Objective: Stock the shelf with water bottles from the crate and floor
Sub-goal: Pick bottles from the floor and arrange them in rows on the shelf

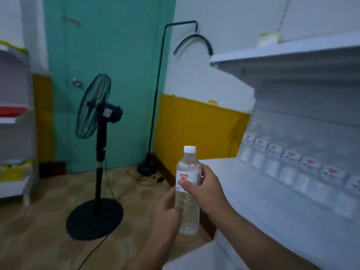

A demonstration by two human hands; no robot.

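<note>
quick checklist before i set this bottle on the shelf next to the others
1. Bottle held firmly: ok. The right hand grips the water bottle at its label, and the left hand holds it lower down.
2. Bottle upright: ok, only slightly tilted.
3. Cap on: ok. The white cap sits on the neck; whether it is tight, cannot tell.
4. Free room on the shelf: ok. Bare surface lies in front of the row of bottles at the back.
5. Row standing upright: cannot tell, too blurred.
</note>
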